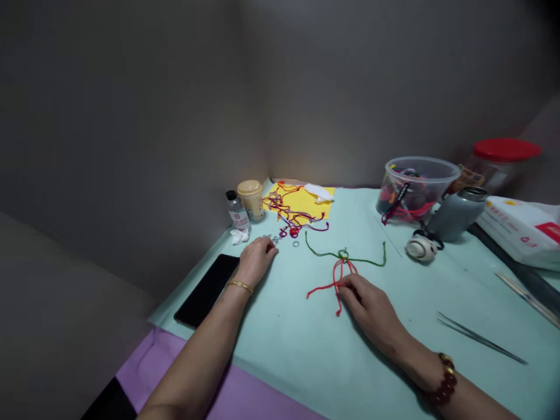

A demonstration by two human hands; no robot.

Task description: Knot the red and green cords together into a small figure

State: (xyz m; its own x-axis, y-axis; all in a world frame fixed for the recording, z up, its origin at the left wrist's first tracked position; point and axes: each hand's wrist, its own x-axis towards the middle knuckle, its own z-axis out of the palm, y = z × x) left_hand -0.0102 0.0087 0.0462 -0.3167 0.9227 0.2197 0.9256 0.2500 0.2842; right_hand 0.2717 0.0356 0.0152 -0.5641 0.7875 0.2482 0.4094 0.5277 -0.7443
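Observation:
My right hand [366, 304] has thumb and fingers closed on a red cord [322, 287], whose strands are looped and knotted below a small ring. A green cord [367, 261] is tied at that same ring and spreads out to both sides on the table. To the left, my left hand [256, 261] rests with its fingers curled together beside a cluster of small metal rings [275, 239]. Whatever its fingertips hold, if anything, is hidden. One loose ring [296, 244] lies just right of the cluster.
A black phone [207, 290] lies by my left forearm. Behind stand a small bottle [238, 213], a lidded cup [251, 201] and yellow paper [301, 204] with tangled cords. On the right are a plastic tub [417, 175], a grey flask [457, 216], tweezers [481, 338] and a tissue pack [520, 230].

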